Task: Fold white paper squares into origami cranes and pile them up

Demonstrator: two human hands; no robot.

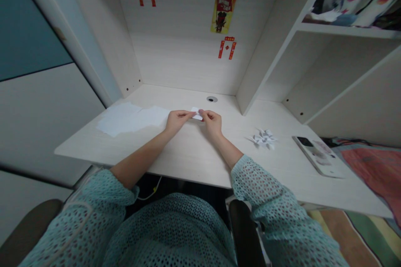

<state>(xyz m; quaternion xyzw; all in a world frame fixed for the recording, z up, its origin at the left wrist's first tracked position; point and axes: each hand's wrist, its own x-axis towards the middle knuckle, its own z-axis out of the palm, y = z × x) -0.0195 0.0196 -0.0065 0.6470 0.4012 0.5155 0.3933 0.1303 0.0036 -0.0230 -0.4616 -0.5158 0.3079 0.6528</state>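
A small piece of white paper [197,115] is pinched between both hands, just above the desk near its middle. My left hand [178,121] grips its left side with thumb and fingers pressed together. On the right side, my right hand [212,122] is closed on the same paper, fingers bent. Fingertips cover part of the paper, so its exact folds cannot be made out. Several white sheets of paper [128,120] lie spread on the desk to the left. To the right sits a cluster of small folded white paper pieces [264,138].
The white desk [188,150] has a round cable hole [212,99] at the back. A tablet-like white device [318,156] lies at the right, beside a red cloth [372,171]. Upright panels and a shelf [347,29] with bags bound the right side. A chair armrest [244,233] stands below.
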